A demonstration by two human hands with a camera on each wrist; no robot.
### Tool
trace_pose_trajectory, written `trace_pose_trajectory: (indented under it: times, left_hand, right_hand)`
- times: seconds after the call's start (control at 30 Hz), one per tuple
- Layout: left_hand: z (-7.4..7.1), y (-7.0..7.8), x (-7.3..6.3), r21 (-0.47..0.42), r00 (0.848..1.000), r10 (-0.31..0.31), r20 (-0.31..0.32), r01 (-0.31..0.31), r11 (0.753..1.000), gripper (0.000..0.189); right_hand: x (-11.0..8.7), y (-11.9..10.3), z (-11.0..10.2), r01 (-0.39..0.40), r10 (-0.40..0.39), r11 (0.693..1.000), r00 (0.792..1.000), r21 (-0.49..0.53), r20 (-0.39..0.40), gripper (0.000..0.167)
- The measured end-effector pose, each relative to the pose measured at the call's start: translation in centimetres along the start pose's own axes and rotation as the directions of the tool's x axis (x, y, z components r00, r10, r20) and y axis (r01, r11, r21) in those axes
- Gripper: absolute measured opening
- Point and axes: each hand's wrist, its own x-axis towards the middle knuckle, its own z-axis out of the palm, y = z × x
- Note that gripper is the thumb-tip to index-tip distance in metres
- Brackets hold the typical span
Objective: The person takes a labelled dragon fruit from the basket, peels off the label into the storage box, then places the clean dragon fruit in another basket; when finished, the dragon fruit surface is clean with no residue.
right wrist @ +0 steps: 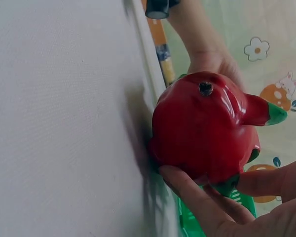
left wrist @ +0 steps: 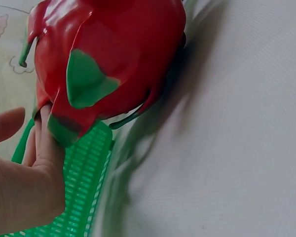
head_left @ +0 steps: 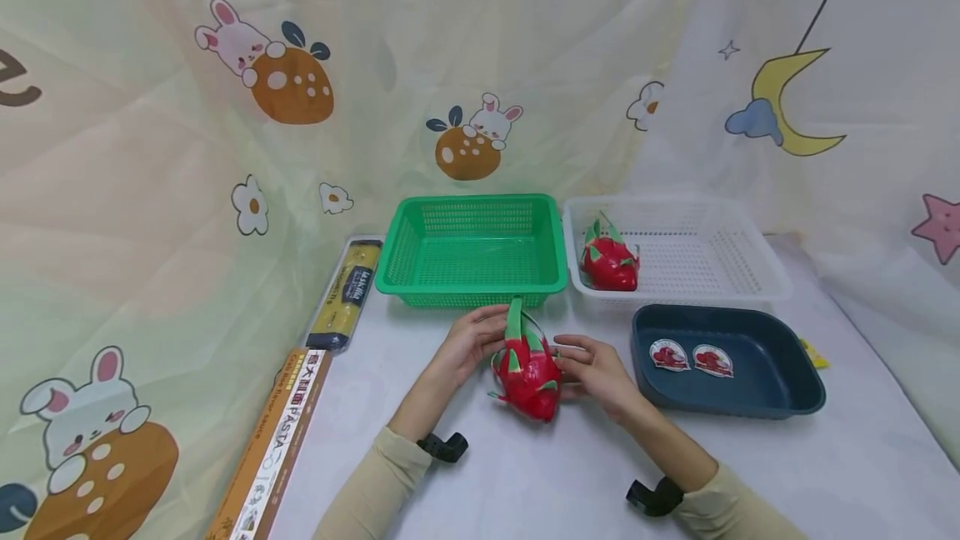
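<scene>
A red dragon fruit [head_left: 529,377] with green-tipped scales is between my two hands, close over the white tabletop. My left hand [head_left: 474,342] is at its left side near the long green leaves. In the left wrist view, the fairly straight fingers [left wrist: 45,133] reach the fruit behind a scale, with the thumb held away. On the other side, my right hand [head_left: 596,369] holds the fruit. One of its fingertips [right wrist: 171,174] presses low on the red skin, and the thumb meets a green scale tip. A second dragon fruit [head_left: 611,263] lies in the white basket [head_left: 705,294].
Behind my hands stands a green basket [head_left: 471,298], beside the white one. At right is a dark blue tub [head_left: 738,402] with two round stickers; a yellow item [head_left: 813,354] shows behind it. A pasta pack [head_left: 347,294] and a long brown box [head_left: 273,448] line the left edge.
</scene>
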Motion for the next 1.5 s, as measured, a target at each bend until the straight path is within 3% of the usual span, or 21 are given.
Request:
trace_pose_trajectory:
  times: [0.27, 0.5, 0.7, 1.07, 1.23, 1.5]
  left_hand:
    - [-0.3, 0.4, -0.2, -0.013, 1.000, -0.013, 0.015, 0.014, 1.000, 0.047]
    - [-0.5, 0.5, -0.3, -0.054, 0.999, 0.017, 0.041, -0.015, 0.998, 0.044]
    - [-0.2, 0.5, -0.3, -0.074, 0.999, 0.019, 0.049, -0.016, 0.997, 0.040]
    - [0.7, 1.1, 0.0, -0.092, 0.997, 0.043, 0.071, -0.036, 0.995, 0.041]
    - [1.7, 1.2, 0.3, -0.116, 0.995, 0.052, 0.083, -0.042, 0.992, 0.033]
    - [3.2, 1.2, 0.8, -0.134, 0.993, 0.016, 0.115, -0.001, 0.991, 0.044]
  right_hand:
    - [-0.6, -0.1, -0.1, 0.006, -0.008, 0.999, 0.998, -0.033, -0.060, 0.049]
    - [-2.4, -1.0, -1.4, 0.028, -0.036, 0.995, 0.996, -0.095, -0.085, 0.054]
    - [-3.8, -1.7, -3.2, 0.079, -0.086, 0.991, 0.994, -0.109, -0.065, 0.060]
    - [-4.7, -5.0, -6.6, 0.153, -0.173, 0.974, 0.979, -0.170, -0.108, 0.061]
    - [-4.6, -6.3, -8.6, 0.140, -0.167, 0.976, 0.972, -0.165, -0.163, 0.061]
    - [-4.1, -7.7, -11.9, 0.105, -0.146, 0.972, 0.971, -0.209, -0.190, 0.068]
